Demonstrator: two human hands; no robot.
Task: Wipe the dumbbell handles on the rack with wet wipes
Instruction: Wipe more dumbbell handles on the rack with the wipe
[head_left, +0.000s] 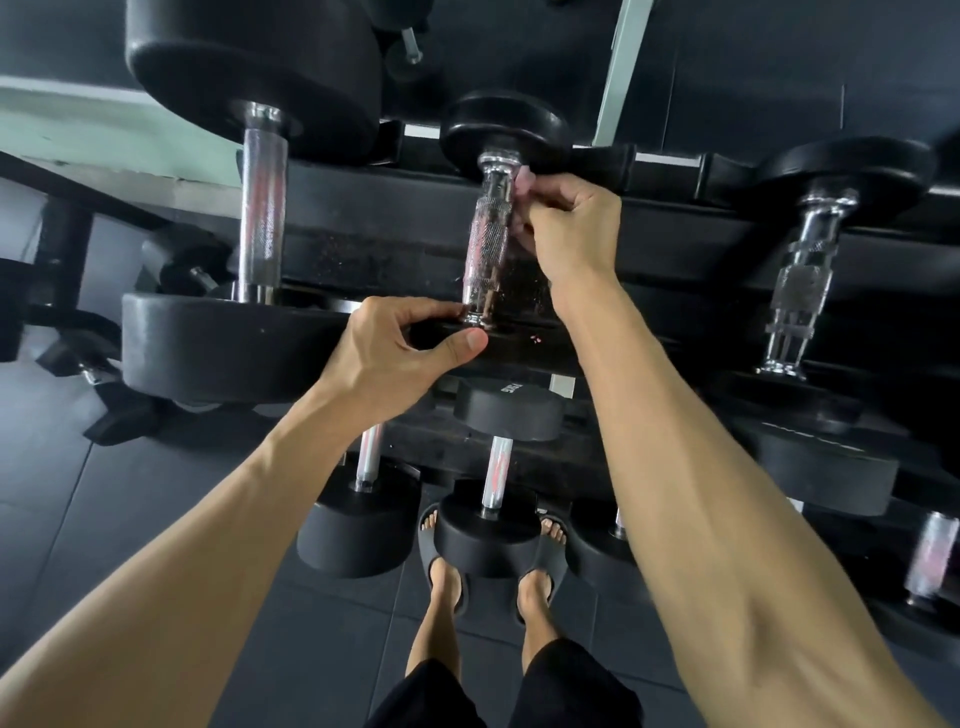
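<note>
The person stands in front of a black dumbbell rack (363, 244) and looks down at both hands. In the middle of the upper shelf lies one dumbbell with a chrome knurled handle (488, 249), its far head (501, 130) at the back and its near head (514, 345) at the front edge.

The right hand (566, 228) is at the far end of this handle, on its right side. Its fingers are curled and they pinch a small pinkish wet wipe (524, 182) against the metal, just below the far head. The wipe is mostly hidden by the fingers, so its shape I cannot tell.

The left hand (400, 348) grips the near head from the left – thumb on the front face, other fingers curled over the top edge, close to the base of the handle.

Left of it lies a bigger dumbbell (260, 208) w/ a straight chrome handle; at right another dumbbell (805, 270) w/ a contoured handle. On the lower shelf, more dumbbells (493, 467) – their handles show reddish reflections. Below, the person's feet in black slides (540, 561) stand on dark floor tiles (130, 519), partly behind a lower dumbbell head.
</note>
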